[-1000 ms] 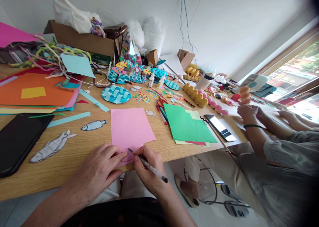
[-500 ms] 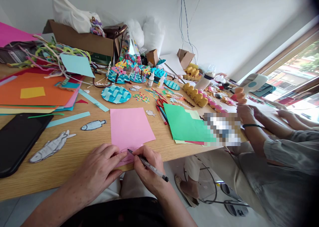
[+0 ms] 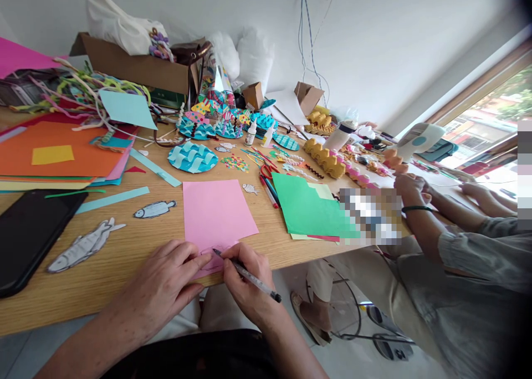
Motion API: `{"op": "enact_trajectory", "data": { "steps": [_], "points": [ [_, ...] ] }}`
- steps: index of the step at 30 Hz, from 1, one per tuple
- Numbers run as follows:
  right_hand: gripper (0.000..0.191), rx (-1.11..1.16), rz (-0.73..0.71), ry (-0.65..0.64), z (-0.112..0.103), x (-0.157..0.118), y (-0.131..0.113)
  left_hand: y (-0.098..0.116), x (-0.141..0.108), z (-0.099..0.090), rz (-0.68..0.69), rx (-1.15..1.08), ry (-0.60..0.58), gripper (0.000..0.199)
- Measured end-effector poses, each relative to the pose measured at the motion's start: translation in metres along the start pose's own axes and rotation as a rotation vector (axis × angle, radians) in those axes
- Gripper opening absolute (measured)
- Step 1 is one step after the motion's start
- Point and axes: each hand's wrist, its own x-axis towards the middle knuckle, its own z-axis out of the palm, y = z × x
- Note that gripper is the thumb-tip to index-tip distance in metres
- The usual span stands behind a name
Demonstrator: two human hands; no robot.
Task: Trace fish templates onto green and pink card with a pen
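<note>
1. Currently, pen (image 3: 255,280): pinched in the right hand's (image 3: 245,287) fingers, tip at an outline (image 3: 205,251).
2. Pink paper (image 3: 220,207): on the bench (image 3: 141,235), at the near edge.
3. Left hand (image 3: 172,276): fingers unclenched, grasping nothing, resting on the paper.
4. Good practice: press firmly beside the line, light pen strokes, paper turned for curves.

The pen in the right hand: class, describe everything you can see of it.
The pen is slim, with a clear, greyish barrel that looks like plastic, a dark tip and a black rear end. Markings on the barrel are too small to read. The right hand holds it slanted, tip pointing away from the body, at the drawn lines on the pink paper.
</note>
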Motion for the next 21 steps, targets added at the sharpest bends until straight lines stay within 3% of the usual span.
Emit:
{"op": "enact_trajectory", "data": {
  "steps": [15, 21],
  "points": [
    [0.013, 0.037, 0.032, -0.007, 0.0007, 0.0002, 0.0014, 0.0020, 0.0004, 0.0031, -0.021, -0.010, -0.012, 0.040],
    [0.010, 0.123, 0.107, -0.020, -0.0045, 0.0001, 0.0006, 0.0014, 0.0014, 0.0042, -0.016, 0.003, 0.002, 0.039]
  ]
}}
